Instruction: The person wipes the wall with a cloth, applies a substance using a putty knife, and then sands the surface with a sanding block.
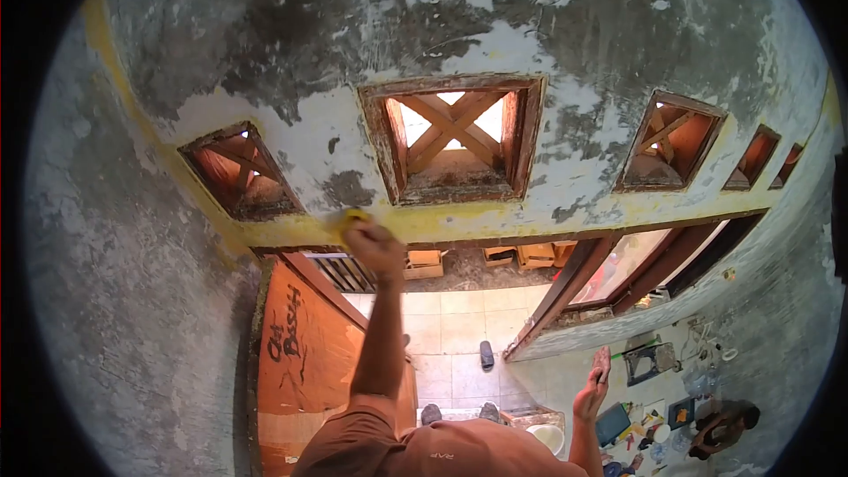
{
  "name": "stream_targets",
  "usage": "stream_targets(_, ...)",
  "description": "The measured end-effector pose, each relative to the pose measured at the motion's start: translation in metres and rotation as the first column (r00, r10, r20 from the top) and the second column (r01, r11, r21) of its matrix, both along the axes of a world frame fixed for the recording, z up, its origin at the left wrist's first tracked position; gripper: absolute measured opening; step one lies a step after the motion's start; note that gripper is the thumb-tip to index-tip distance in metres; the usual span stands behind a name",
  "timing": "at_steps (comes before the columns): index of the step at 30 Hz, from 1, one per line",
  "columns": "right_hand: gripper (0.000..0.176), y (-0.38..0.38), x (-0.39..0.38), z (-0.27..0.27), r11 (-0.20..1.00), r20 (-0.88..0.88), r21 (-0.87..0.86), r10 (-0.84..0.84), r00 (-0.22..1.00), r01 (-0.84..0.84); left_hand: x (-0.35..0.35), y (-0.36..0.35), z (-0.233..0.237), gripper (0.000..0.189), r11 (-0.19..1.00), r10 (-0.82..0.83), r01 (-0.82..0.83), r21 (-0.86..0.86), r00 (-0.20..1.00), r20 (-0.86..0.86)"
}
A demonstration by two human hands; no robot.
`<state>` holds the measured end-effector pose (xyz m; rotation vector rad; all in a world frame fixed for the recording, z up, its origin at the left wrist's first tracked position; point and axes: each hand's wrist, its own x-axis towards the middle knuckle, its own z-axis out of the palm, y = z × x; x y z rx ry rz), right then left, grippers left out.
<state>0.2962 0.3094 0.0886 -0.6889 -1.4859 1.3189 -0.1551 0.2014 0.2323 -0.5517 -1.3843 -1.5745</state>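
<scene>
My left hand is raised to the wall, closed around a small yellow hand tool. Motion blurs the tool, and its exact kind cannot be made out. It is at the yellow strip below the window vents, left of the middle vent. The wall there is patchy, with white, grey and yellow areas. Lower on the right, my right hand is held up away from the wall, fingers stretched out, with nothing visible in it.
An orange door panel with black writing stands at the left, beside a doorway. A sandal lies on the tiles. Near my feet is a white bucket. Another person is low at the right, by scattered tools and a dark case.
</scene>
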Motion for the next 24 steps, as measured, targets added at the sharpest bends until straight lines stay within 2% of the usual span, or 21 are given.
stream_targets(1, 0.059, 0.005, -0.009, 0.007, 0.999, 0.003, 0.023, 0.026, 1.000, -0.026, -0.001, -0.021, 0.026, 0.014, 0.998, 0.046, -0.045, -0.039, 0.998, 0.031)
stream_targets(2, 0.059, 0.009, -0.020, 0.014, 0.998, 0.006, 0.042, 0.050, 0.999, -0.051, 0.002, -0.026, 0.032, 0.014, 0.998, 0.046, -0.045, -0.053, 0.999, 0.021)
stream_targets(4, 0.059, 0.009, -0.043, 0.021, 0.996, -0.004, 0.010, 0.085, 0.996, -0.085, 0.007, -0.036, 0.036, 0.010, 0.981, -0.023, 0.043, -0.190, 0.994, 0.104)
stream_targets(5, 0.058, 0.001, -0.054, 0.021, 0.997, -0.005, 0.015, 0.077, 0.997, -0.077, -0.002, -0.033, 0.020, 0.011, 0.960, -0.047, 0.031, -0.277, 0.998, -0.052)
stream_targets(6, 0.057, -0.009, -0.067, 0.022, 0.997, -0.006, 0.021, 0.078, 0.997, -0.078, 0.004, -0.029, 0.011, 0.009, 0.924, 0.066, -0.086, -0.373, 0.996, -0.066)
stream_targets(7, 0.056, -0.019, -0.079, 0.025, 0.996, 0.000, 0.030, 0.085, 0.996, -0.085, 0.018, -0.019, 0.014, 0.005, 0.911, 0.139, -0.174, -0.373, 0.983, -0.119)
stream_targets(8, 0.055, -0.028, -0.090, 0.030, 0.994, 0.007, 0.047, 0.095, 0.995, -0.095, 0.020, -0.012, 0.000, 0.006, 0.893, 0.125, -0.161, -0.420, 0.986, -0.112)
stream_targets(10, 0.054, -0.036, -0.116, 0.046, 0.988, 0.017, 0.107, 0.109, 0.994, -0.111, 0.042, 0.002, 0.006, 0.008, 0.875, 0.021, -0.110, -0.471, 0.982, -0.190)
stream_targets(12, 0.052, -0.043, -0.135, 0.061, 0.977, 0.040, 0.173, 0.116, 0.992, -0.121, 0.049, 0.004, 0.001, 0.006, 0.804, -0.016, -0.065, -0.591, 0.991, -0.131)
stream_targets(13, 0.052, -0.047, -0.141, 0.068, 0.971, 0.056, 0.203, 0.115, 0.992, -0.124, 0.044, -0.004, 0.003, 0.006, 0.810, 0.001, -0.075, -0.582, 0.992, -0.127)
stream_targets(15, 0.051, -0.050, -0.154, 0.080, 0.953, 0.093, 0.272, 0.114, 0.989, -0.136, 0.033, -0.020, 0.010, 0.008, 0.894, -0.005, -0.085, -0.440, 0.980, -0.200)
stream_targets(16, 0.051, -0.051, -0.164, 0.086, 0.940, 0.107, 0.307, 0.120, 0.987, -0.148, 0.021, -0.027, 0.013, 0.008, 0.899, 0.023, -0.106, -0.424, 0.980, -0.198)
stream_targets(18, 0.051, -0.057, -0.185, 0.092, 0.912, 0.138, 0.368, 0.138, 0.981, -0.180, -0.009, -0.047, 0.019, 0.014, 0.984, 0.161, -0.156, -0.089, 0.985, 0.057)
stream_targets(20, 0.059, -0.058, -0.155, 0.061, 0.927, 0.259, 0.337, 0.076, 0.963, -0.164, -0.048, -0.068, 0.023, 0.018, 0.975, 0.204, -0.211, 0.071, 0.974, 0.097)
stream_targets(22, 0.056, -0.059, -0.124, 0.027, 0.991, 0.034, 0.035, 0.126, 0.992, -0.127, -0.077, -0.096, 0.041, 0.013, 0.918, 0.237, -0.284, 0.278, 0.953, 0.191)
stream_targets(23, 0.054, -0.056, -0.103, 0.015, 0.993, 0.077, 0.062, 0.094, 0.993, -0.099, -0.086, -0.102, 0.044, 0.013, 0.908, 0.238, -0.293, 0.299, 0.949, 0.205)
stream_targets(24, 0.052, -0.051, -0.084, 0.005, 0.994, 0.117, 0.088, 0.060, 0.991, -0.071, -0.093, -0.108, 0.046, 0.013, 0.871, 0.278, -0.373, 0.319, 0.911, 0.305)
